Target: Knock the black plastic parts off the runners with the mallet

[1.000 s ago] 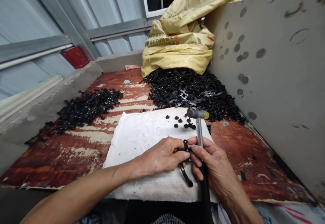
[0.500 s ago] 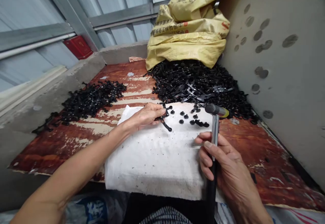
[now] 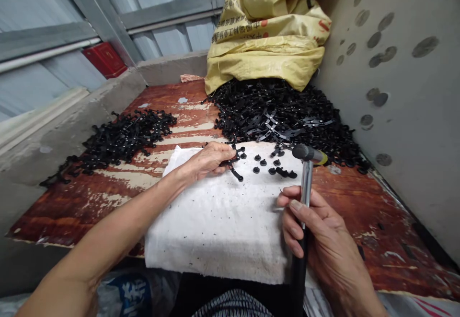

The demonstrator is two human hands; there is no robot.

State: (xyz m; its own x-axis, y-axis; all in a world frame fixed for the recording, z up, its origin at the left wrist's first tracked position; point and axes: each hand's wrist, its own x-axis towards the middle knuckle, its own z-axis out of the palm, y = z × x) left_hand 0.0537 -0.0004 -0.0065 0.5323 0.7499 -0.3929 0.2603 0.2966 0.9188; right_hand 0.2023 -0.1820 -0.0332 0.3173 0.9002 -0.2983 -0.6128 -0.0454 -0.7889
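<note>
My left hand (image 3: 215, 158) pinches a black jointed linkage piece (image 3: 236, 175) over the far part of a white cloth (image 3: 215, 226). The fingers cover part of that piece. In my right hand (image 3: 319, 230) a hammer (image 3: 306, 182) stands upright, gripped by its shaft, with a dark rubber-like face on one side of its head and a yellow one on the other. Several small round black caps (image 3: 263, 162) lie on the cloth between the linkage and the hammer head. A few black pieces (image 3: 286, 172) sit close together beside them.
Behind the cloth a large heap of black linkages (image 3: 273, 111) spills from a yellow woven sack (image 3: 266, 53). A smaller pile of linkages (image 3: 125, 137) lies at left on the worn red board (image 3: 194, 97). A stained pale panel (image 3: 402, 91) rises at right. A red box (image 3: 105, 60) rests on the ledge.
The view has shifted slightly. Both hands keep their holds, and the linkage and hammer stay in nearly the same places.
</note>
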